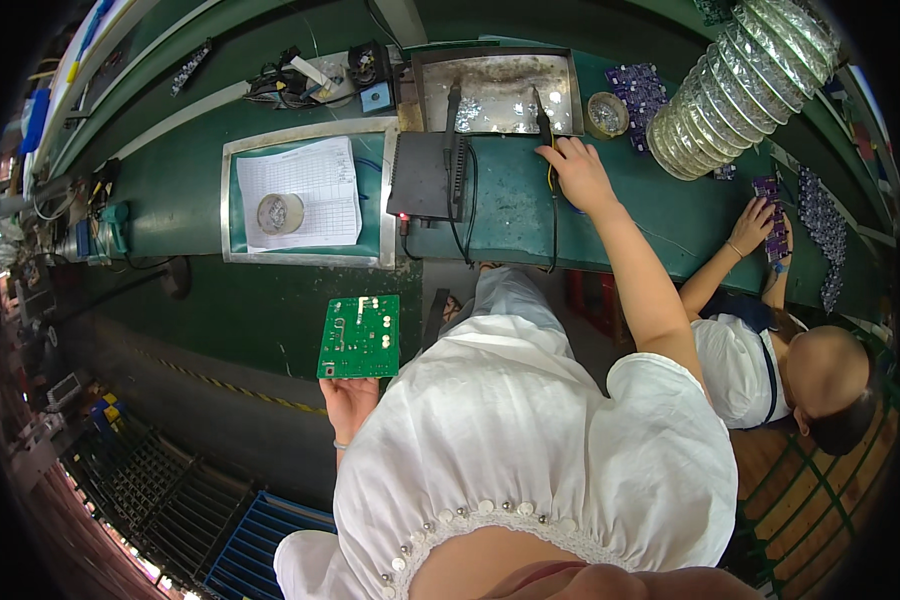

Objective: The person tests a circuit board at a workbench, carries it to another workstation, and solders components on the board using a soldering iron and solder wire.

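Note:
My left hand (352, 405) grips the lower edge of a green circuit board (360, 340), held out in front of the bench with small white parts on its face. Over the bench, my right hand (582, 178) is at the yellow and black handle of a soldering iron (544, 122), thumb across it and the other fingers curled beside it. The iron's thin tip points into a shallow metal tray (575, 95). A second black iron (453, 110) lies with its tip over the same tray, beside a black soldering station (425, 178).
A framed panel (228, 205) carries a printed sheet (320, 180) and a round container (280, 213). Right of the tray are another round container (607, 115), purple boards (638, 95) and a silver duct (740, 90). A co-worker (740, 370) handles a purple board at the right.

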Demonstrator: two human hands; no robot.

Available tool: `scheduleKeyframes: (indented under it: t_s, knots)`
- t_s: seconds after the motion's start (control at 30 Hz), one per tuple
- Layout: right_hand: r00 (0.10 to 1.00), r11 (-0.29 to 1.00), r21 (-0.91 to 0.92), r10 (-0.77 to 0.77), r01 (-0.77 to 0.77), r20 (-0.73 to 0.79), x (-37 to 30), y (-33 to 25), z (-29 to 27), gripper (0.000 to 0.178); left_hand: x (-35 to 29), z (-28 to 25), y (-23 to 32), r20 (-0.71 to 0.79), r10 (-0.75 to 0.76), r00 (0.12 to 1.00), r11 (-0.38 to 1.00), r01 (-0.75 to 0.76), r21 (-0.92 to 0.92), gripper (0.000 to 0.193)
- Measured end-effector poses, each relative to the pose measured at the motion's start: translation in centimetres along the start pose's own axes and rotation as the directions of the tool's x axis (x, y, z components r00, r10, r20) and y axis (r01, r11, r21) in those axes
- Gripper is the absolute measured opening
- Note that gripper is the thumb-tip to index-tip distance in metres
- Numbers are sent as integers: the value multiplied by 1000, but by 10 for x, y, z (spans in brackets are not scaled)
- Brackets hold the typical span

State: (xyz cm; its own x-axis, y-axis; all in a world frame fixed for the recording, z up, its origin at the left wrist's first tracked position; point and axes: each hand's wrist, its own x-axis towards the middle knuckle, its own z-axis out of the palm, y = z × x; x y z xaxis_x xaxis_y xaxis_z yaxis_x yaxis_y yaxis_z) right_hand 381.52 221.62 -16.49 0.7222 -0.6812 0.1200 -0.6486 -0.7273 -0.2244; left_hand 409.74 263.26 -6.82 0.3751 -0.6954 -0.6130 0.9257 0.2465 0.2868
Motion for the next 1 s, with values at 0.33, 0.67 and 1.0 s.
scheduleKeyframes:
  t_s: [0.33, 0.67, 1.0]
  knots:
    - [994, 995, 48, 93, -90, -51, -14, -22, -22, 44, 2, -13, 0, 26, 29, 999, 999, -29, 18, 29]
    - [991, 978, 183, -79, 97, -104, 9, -72, -21, 41, -1, 11, -13, -59, 76, 995, 996, -73, 50, 31]
    - [991, 972, 215, -74, 96, -109, 33, -74, -14, 31, -15, 16, -23, -46, 115, 992, 993, -115, 13, 38]
